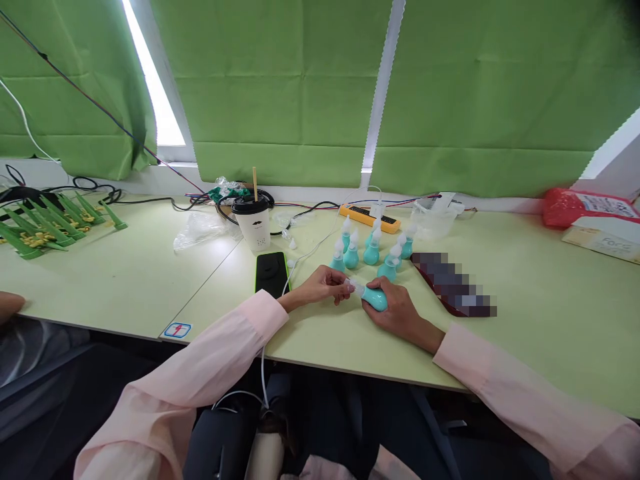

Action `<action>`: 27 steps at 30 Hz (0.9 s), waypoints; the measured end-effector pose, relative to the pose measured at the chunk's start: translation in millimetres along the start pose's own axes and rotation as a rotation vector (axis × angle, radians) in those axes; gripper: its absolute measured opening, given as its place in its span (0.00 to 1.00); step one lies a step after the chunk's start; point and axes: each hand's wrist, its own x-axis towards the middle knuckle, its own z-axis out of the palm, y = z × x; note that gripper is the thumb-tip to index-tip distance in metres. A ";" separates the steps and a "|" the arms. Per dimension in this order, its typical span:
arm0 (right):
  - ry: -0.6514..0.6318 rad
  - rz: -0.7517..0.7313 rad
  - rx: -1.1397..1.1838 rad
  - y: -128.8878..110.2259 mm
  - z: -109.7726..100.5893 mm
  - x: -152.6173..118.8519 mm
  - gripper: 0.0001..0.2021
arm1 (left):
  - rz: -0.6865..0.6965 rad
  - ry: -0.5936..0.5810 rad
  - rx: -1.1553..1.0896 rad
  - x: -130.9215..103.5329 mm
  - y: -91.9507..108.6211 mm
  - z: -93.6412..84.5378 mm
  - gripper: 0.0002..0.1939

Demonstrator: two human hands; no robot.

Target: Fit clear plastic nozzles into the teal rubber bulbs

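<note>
A teal nasal aspirator (376, 299) with a clear tip lies tilted between my two hands, just over the table near its front edge. My right hand (397, 310) is closed around the teal bulb. With its fingertips, my left hand (323, 285) pinches the clear tip (354, 285) at the other end. Beyond my hands, several more teal aspirators (371, 252) stand upright in a loose cluster, their clear tips pointing up. My fingers partly cover both the bulb and the tip.
Left of my hands lie a dark phone (271, 273) with a green edge and a white cable. Behind it stands a lidded paper cup (254, 227). A dark red pouch-like item (453, 287), partly blurred, lies at right. Behind are a yellow-black device (370, 218) and a clear container (434, 219).
</note>
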 end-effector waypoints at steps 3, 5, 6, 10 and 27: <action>-0.001 0.000 -0.023 1.6 1.6 -0.7 0.10 | 0.018 0.035 0.008 0.2 -0.3 1.8 0.16; -0.010 0.009 -0.025 -0.1 1.3 0.1 0.10 | 0.018 0.064 0.017 0.3 0.0 2.8 0.16; -0.011 0.015 -0.021 -1.8 0.7 0.8 0.10 | 0.010 0.068 0.014 0.3 0.2 3.1 0.17; 0.008 0.095 0.101 -11.0 -3.9 5.8 0.10 | -0.011 0.034 -0.033 -0.2 1.7 3.1 0.17; -0.295 0.590 0.771 -20.0 -12.2 18.8 0.13 | 0.094 0.015 0.058 -0.7 3.5 3.5 0.14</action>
